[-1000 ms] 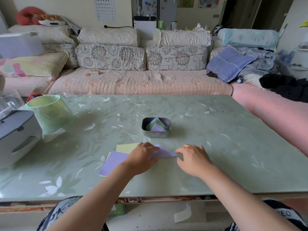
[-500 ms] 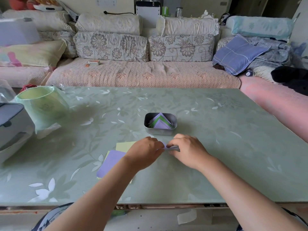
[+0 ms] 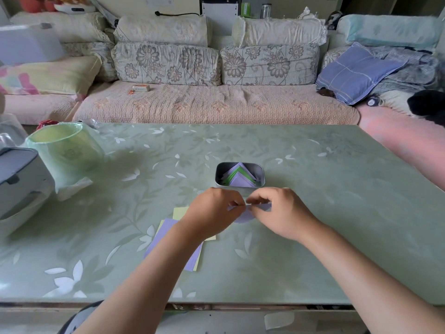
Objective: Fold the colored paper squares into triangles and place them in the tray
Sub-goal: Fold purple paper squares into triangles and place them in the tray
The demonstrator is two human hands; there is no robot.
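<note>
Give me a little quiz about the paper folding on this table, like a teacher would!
1. True or false: folded triangles already lie in the tray.
2. Which colour is the paper pinched by the left hand and the right hand? A) red B) purple C) orange
3. Fill in: the unfolded squares lie partly beneath the ___ forearm.

Key: 1 true; 2 B; 3 left.

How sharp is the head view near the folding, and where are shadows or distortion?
Head view: the purple paper is slightly motion-blurred; the green bin throws a soft shadow rightward on the table; the wide lens stretches the frame edges.
</note>
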